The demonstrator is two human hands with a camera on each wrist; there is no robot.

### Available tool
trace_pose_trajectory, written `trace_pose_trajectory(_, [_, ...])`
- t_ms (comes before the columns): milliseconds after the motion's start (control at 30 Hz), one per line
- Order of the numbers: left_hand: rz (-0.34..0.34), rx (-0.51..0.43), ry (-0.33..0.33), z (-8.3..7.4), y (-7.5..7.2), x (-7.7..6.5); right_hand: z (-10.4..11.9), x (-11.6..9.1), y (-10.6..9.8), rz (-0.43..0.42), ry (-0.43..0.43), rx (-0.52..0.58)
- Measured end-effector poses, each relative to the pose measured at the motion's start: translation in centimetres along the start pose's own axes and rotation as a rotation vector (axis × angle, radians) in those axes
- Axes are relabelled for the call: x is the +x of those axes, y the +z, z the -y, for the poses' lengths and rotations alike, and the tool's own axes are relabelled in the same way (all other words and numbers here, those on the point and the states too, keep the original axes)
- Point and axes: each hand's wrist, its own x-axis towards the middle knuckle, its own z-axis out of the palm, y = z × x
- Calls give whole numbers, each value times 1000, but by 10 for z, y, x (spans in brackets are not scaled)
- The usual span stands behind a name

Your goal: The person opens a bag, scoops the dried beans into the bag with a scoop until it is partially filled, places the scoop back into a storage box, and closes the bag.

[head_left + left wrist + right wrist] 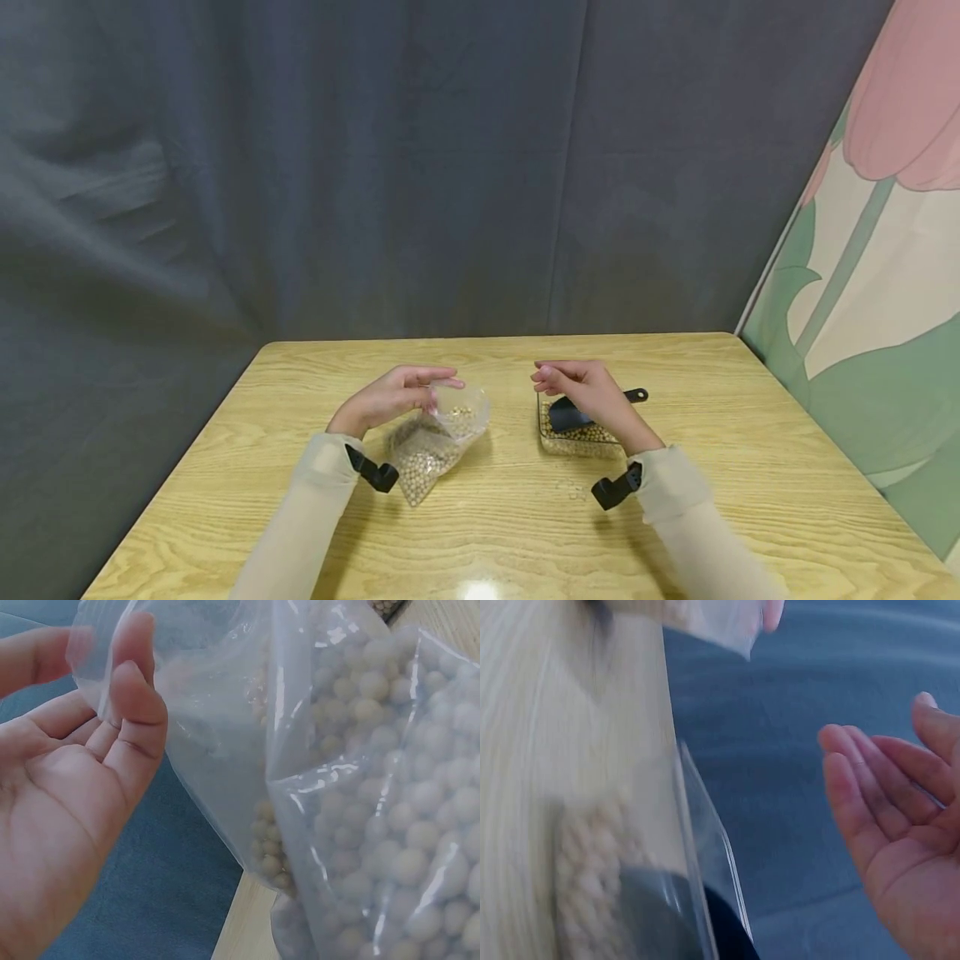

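My left hand pinches the top edge of a clear plastic zip bag between thumb and fingers. Round pale beans fill the bag's lower part, and its mouth gapes toward the right. Over on the right, my right hand hovers above a clear rectangular container, holding nothing, its fingers relaxed and slightly bent in the right wrist view. Beans also fill this container, and a black scoop lies on them. The scoop's handle sticks out past the right side, partly hidden behind my hand.
Both things are on a light wood table. A dark curtain hangs behind its far edge, and a flower-patterned panel stands along the right. A few small clear pieces lie in front of the container.
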Motion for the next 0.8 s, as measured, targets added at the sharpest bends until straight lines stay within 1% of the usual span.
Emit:
trace_pose_trajectory(100, [-12,-50,-17,2,-1,0,5,0,13,78,56,34])
trace_pose_trajectory(200, [-24,-86,-34,2,-1,1,7,-1,26,142,95,50])
trace_pose_trajectory(267, [-33,-91,-42,2,-1,1,7,-1,35,179,109,52])
trace_pose_trajectory(433, [-22,-104,-30,2,-2,-1,4,3,55,237,132,33])
trace_pose_trajectory(600, [-12,-114,-25,3,-3,-2,4,5,69,245,130,41])
trace_pose_trajectory(800, [-5,-123,-28,4,-4,-3,7,6,79,200,117,73])
